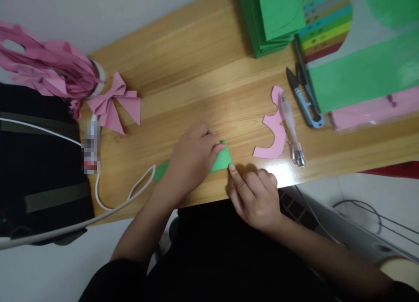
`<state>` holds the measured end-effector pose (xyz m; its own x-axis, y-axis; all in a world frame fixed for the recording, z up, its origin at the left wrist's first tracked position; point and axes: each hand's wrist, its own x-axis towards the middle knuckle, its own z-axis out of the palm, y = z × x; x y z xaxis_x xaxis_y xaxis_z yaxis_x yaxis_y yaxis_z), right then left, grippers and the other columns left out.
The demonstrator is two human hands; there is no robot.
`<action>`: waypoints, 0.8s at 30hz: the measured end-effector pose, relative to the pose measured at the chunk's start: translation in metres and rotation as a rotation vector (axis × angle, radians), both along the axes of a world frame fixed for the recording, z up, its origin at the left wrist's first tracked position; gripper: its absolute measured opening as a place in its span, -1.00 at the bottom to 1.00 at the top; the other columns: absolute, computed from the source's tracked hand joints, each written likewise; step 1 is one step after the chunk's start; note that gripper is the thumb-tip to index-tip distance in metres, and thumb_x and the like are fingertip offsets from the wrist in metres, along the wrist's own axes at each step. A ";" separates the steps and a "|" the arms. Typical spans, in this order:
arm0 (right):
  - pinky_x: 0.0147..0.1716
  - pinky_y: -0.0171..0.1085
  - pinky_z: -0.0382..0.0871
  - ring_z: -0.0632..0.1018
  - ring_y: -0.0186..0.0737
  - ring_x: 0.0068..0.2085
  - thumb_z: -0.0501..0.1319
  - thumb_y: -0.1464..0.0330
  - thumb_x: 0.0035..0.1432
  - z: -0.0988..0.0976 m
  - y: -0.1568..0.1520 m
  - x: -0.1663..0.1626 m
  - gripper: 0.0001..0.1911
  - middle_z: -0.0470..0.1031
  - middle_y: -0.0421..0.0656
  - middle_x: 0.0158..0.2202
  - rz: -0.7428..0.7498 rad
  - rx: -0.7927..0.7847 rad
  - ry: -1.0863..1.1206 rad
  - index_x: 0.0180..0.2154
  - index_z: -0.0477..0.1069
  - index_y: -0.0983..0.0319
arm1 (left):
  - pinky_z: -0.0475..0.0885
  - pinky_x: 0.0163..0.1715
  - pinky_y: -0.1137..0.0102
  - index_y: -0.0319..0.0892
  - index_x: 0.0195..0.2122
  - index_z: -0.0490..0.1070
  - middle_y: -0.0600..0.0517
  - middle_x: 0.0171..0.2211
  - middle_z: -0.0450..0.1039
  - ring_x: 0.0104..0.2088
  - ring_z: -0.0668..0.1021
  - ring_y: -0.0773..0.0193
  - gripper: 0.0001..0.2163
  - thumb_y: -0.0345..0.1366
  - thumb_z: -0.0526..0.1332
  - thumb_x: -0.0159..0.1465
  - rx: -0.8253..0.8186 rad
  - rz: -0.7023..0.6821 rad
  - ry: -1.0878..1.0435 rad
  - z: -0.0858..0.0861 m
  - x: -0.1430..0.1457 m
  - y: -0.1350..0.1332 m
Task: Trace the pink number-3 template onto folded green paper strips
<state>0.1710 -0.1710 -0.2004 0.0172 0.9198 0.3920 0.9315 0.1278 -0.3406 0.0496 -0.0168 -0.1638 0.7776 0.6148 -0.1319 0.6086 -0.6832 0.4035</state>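
Observation:
A flat green paper strip (221,161) lies near the front edge of the wooden table. Across its middle rests my left hand (193,158), its fingers closed on the strip close to the right end and hiding part of it. My right hand (257,197) has its index fingertip on the strip's lower right corner, with the other fingers curled in. To the right are a pink paper cutout (278,136) with curved edges and a clear pen (290,123), which overlaps the cutout's edge. Blue-handled thread snips (304,99) lie beyond them.
Green card sheets (278,18) are stacked at the back, near a colour chart (327,27). A folded pink paper bow (114,103) sits left, by pink paper pieces (62,66). A white cable (131,200) crosses the left front edge beside a black bag (39,162).

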 end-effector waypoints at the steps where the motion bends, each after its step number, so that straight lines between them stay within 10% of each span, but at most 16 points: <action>1: -0.40 -0.19 0.06 0.25 -0.20 -0.40 0.18 0.46 0.21 0.000 0.000 0.000 -0.40 0.28 -0.23 -0.52 0.002 0.001 0.003 0.27 0.23 0.41 | 0.42 -0.21 0.30 -0.19 -0.40 0.42 -0.02 -0.28 0.44 -0.24 0.48 0.21 -0.80 -0.33 0.12 0.38 -0.001 0.005 0.006 0.000 0.001 -0.001; 24: -0.39 -0.19 0.07 0.25 -0.20 -0.40 0.16 0.47 0.24 0.001 0.000 0.002 -0.65 0.29 -0.22 -0.53 0.010 0.013 -0.007 0.05 0.40 0.44 | 0.39 -0.28 0.34 -0.19 -0.44 0.42 0.01 -0.31 0.42 -0.28 0.48 0.23 -0.85 -0.39 0.25 0.29 -0.006 0.103 -0.028 0.003 0.006 -0.003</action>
<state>0.1727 -0.1706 -0.1994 0.0054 0.9148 0.4038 0.9327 0.1410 -0.3320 0.0556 -0.0193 -0.1613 0.7137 0.6910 -0.1148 0.6639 -0.6151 0.4254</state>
